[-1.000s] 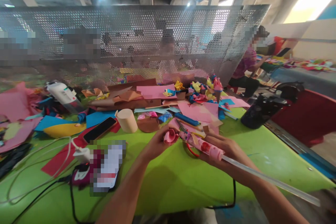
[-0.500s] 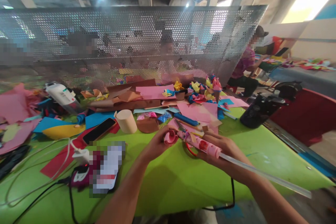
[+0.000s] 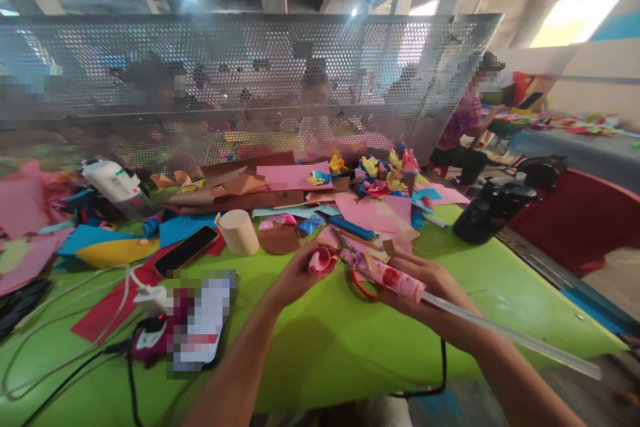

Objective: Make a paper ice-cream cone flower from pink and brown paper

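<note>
My left hand [image 3: 297, 271] is closed around a small rolled piece of pink paper [image 3: 323, 261], its curled open end facing me. My right hand [image 3: 433, 283] grips a pink glue gun [image 3: 385, 273] with a long translucent glue stick [image 3: 515, 330] sticking out of its back end toward the lower right. The gun's nozzle points left and is close to the paper roll; I cannot tell whether they touch. Scissors with a red handle [image 3: 363, 287] lie on the green table [image 3: 320, 353] behind the gun, partly hidden by it and my right hand.
A tape roll [image 3: 239, 232], a blue pen-like tool [image 3: 352, 227] and paper scraps lie beyond my hands. Phones [image 3: 186, 251], a plugged-in purple power bank-like block [image 3: 149, 340] and cables are left. A dark tumbler [image 3: 493, 213] stands right; a perforated metal screen [image 3: 240, 80] rises behind.
The pink paper roll has turned slightly, showing more of its open end, and sits a little farther from the nozzle. The whole view has shifted slightly.
</note>
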The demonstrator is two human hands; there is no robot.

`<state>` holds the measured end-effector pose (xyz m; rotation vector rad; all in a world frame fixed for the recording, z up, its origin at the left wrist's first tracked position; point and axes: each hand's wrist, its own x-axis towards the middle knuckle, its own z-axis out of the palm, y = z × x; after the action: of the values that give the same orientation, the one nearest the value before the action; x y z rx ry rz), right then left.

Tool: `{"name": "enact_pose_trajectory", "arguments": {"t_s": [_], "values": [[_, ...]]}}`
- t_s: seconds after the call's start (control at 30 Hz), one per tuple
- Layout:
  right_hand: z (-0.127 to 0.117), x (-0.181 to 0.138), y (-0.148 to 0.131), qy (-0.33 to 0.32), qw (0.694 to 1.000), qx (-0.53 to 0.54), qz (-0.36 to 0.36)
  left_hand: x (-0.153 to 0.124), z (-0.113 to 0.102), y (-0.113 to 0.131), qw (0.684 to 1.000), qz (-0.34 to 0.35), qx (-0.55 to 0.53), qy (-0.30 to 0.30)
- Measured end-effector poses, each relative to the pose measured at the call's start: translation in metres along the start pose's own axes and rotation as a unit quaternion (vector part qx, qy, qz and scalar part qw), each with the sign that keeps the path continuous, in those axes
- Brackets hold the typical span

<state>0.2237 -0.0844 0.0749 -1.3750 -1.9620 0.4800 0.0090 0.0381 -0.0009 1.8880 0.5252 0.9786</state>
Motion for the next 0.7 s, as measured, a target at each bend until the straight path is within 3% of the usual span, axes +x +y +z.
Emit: {"name": "enact_pose_trajectory", "arguments": {"t_s": [0.17,0.3,0.47,0.63,0.7], "values": [[-0.001,-0.003,0.003,0.001,1.0,0.011,0.002,0.0,0.0,-0.001,1.0,-0.007,-0.018,0.001],[0.0,-0.014,0.017,0.046,0.997,0.06,0.022,0.001,-0.001,0.003,1.0,-0.022,-0.017,0.004],[-0.008,-0.03,0.058,0.153,0.963,0.17,0.146,0.002,-0.003,0.008,0.999,-0.033,-0.035,-0.002],[-0.032,-0.037,0.111,0.281,0.909,0.132,0.278,0.002,-0.006,0.011,0.998,-0.038,-0.048,0.006],[-0.04,-0.041,0.132,0.297,0.889,0.091,0.335,0.002,-0.008,0.013,0.998,-0.043,-0.047,-0.005]]}}
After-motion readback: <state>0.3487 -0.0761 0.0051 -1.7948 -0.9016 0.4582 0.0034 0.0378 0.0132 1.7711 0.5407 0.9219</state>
